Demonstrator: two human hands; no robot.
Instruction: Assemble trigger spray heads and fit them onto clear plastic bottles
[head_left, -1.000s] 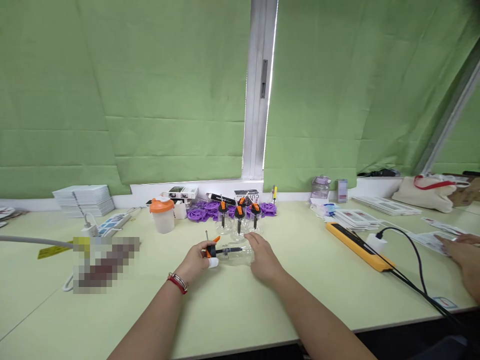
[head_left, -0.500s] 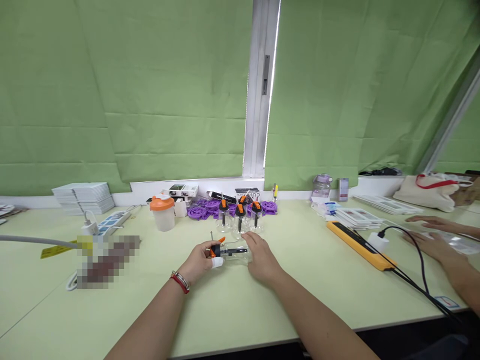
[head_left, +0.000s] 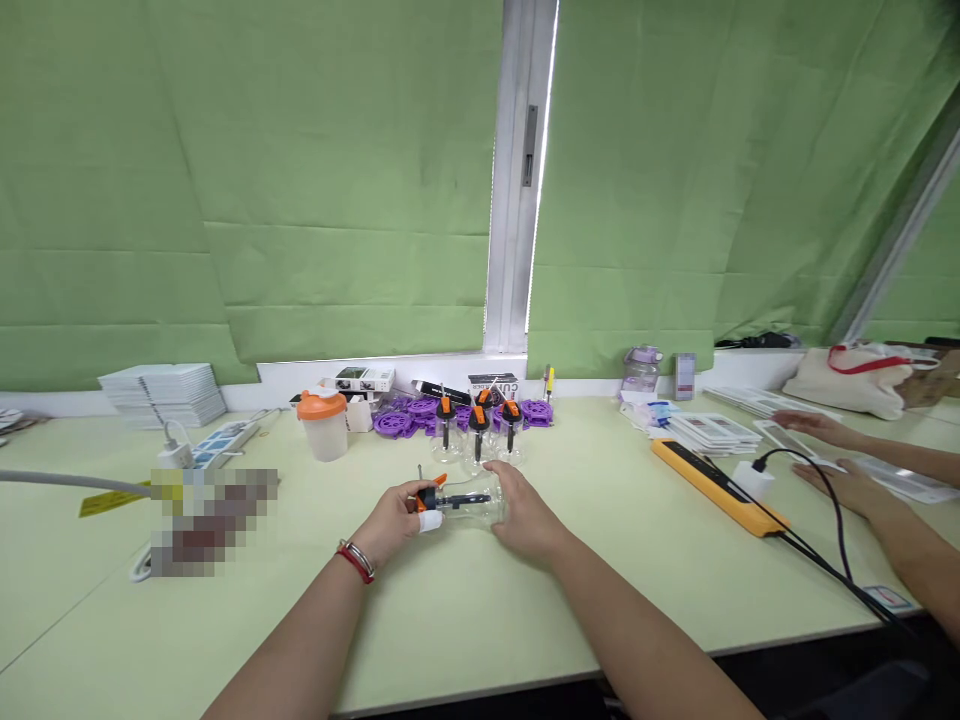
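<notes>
left hand (head_left: 395,518) pinching the orange-black cap (head_left: 429,494), right hand (head_left: 525,517) wrapped round the clear bottle (head_left: 472,503) lying on the table (head_left: 480,610)

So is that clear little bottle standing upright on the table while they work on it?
No, the clear bottle lies on its side, held between the left hand and the right hand.

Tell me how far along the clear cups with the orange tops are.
Three finished cups stand upright with orange-and-black tops fitted, in front of the purple parts. A fourth cup lies on its side: the right hand grips its clear body and the left hand grips its orange top. Whether that top is fully seated is unclear. The purple parts lie untouched.
</notes>
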